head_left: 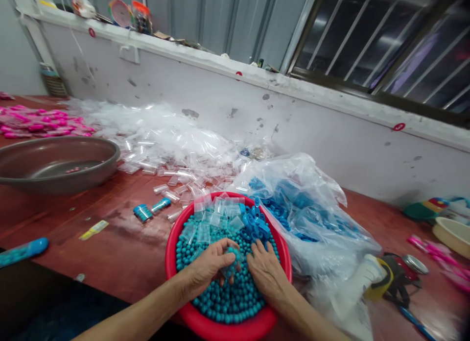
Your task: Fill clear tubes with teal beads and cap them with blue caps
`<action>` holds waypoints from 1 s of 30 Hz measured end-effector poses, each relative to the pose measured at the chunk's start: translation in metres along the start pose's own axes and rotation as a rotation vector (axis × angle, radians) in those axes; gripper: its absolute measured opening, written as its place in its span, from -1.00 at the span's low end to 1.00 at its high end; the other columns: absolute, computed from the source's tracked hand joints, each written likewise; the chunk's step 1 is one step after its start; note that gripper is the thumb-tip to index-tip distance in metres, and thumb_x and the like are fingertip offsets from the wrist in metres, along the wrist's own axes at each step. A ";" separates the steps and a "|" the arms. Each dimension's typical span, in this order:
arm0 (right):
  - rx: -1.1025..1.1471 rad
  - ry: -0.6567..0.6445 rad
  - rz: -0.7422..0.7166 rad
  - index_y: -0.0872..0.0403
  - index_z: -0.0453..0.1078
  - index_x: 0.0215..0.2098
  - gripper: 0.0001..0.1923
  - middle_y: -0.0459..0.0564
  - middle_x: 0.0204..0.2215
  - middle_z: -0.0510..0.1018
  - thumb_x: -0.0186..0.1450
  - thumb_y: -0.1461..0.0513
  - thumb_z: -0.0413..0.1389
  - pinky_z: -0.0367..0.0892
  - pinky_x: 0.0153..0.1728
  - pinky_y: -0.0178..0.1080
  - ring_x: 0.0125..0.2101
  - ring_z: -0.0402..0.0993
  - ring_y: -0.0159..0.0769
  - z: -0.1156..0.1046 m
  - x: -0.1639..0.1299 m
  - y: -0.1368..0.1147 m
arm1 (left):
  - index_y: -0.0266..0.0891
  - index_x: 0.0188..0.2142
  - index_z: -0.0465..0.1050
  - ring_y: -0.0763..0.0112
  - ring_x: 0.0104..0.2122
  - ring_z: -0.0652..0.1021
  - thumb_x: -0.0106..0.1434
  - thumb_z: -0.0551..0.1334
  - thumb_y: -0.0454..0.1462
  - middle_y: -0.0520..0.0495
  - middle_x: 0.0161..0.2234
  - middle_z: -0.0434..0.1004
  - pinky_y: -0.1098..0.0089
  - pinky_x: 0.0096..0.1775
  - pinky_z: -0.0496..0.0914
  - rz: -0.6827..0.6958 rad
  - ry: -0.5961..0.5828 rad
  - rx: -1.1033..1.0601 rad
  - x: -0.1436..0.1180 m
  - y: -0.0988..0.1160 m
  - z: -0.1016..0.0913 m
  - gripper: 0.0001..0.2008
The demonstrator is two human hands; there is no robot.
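A red basin (171,253) holds a mass of teal beads (231,302). Inside it, my left hand (211,262) is closed around a small clear container filled with teal beads (232,262). Beside it, my right hand (266,270) reaches with extended fingers onto the beads, its fingertips at the lower edge of a heap of blue plastic caps (255,223). Empty clear plastic containers (216,216) lie on the beads at the far side of the basin. Two filled containers with blue caps (143,212) rest on the table left of the basin.
A clear bag of blue caps (301,204) lies right of the basin. Many loose clear containers (176,169) are piled along the wall. At left stand a grey-brown basin (58,179) and a heap of pink pieces (40,120). Dark-and-yellow equipment (392,277) sits at right.
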State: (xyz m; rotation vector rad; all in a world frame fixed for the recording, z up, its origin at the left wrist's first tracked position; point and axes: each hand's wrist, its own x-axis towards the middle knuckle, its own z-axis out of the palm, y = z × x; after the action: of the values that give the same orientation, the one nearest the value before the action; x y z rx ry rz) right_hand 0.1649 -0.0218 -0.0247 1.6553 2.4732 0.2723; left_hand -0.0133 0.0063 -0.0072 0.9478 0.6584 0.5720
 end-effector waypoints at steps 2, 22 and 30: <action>0.034 -0.002 0.053 0.17 0.38 -0.35 -0.79 0.21 -0.26 0.46 0.22 0.41 -0.09 0.04 -0.03 0.10 -0.09 0.27 -0.01 -0.001 -0.001 0.002 | -0.24 -0.21 0.18 0.58 -0.67 0.41 0.05 0.17 -0.13 0.04 -0.48 0.42 0.62 -0.72 0.09 -0.007 0.064 0.084 0.001 -0.001 0.000 -0.65; 1.426 0.042 0.200 0.03 0.16 0.04 -0.64 -0.15 -0.57 0.31 0.33 0.11 -0.18 0.16 -0.58 -0.39 -0.56 0.24 -0.42 -0.025 -0.004 -0.007 | -0.25 -0.15 0.18 0.66 -0.72 0.32 0.11 0.10 -0.19 0.09 -0.48 0.35 0.62 -0.73 0.15 0.143 0.078 0.283 0.004 -0.008 0.003 -0.69; 1.264 0.126 0.128 0.07 0.28 -0.09 -0.68 -0.15 -0.60 0.31 0.34 0.14 -0.19 0.17 -0.56 -0.38 -0.59 0.25 -0.42 -0.024 0.004 -0.011 | -0.23 -0.01 0.08 0.68 -0.73 0.27 0.11 0.07 -0.28 0.09 -0.44 0.31 0.58 -0.71 0.17 0.161 0.191 0.275 0.002 -0.008 0.008 -0.58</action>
State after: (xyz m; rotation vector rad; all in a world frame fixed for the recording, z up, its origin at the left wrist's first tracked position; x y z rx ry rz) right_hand 0.1479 -0.0238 -0.0040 2.1285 2.7492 -1.5061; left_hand -0.0050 -0.0001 -0.0118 1.2212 0.8514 0.7329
